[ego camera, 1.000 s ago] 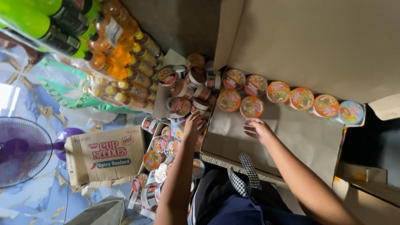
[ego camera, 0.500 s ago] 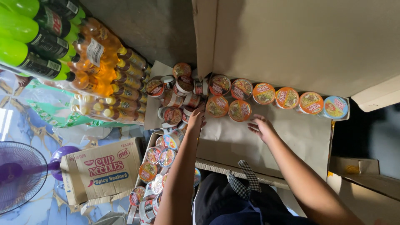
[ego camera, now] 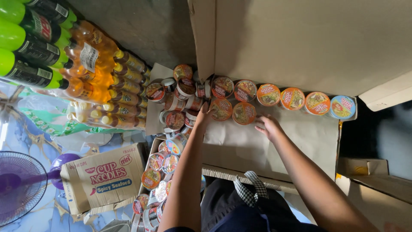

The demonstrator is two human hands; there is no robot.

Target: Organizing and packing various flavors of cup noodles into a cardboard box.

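Head view, as I read it from my station. Left hand (ego camera: pixel 205 115): fingers together on the rim of an orange-lidded noodle cup (ego camera: pixel 221 108), which sits in the short second row inside the big open cardboard carton (ego camera: pixel 274 150); whether it grips or only rests there I cannot tell. Right hand (ego camera: pixel 268 126): spread flat, holding nothing, on the carton's bare floor just beside a second cup (ego camera: pixel 244 113) of that row. Back row (ego camera: pixel 283 95): six cups along the carton wall, the last blue-lidded. Since a second ago: both hands sit nearer the cups, left now touching one; cup count in the carton unchanged, so I judge the second row barely begun. Loose cups (ego camera: pixel 171 116) heaped to the left; smaller printed box (ego camera: pixel 103 178) beside them; bottles (ego camera: pixel 64 56) beyond.
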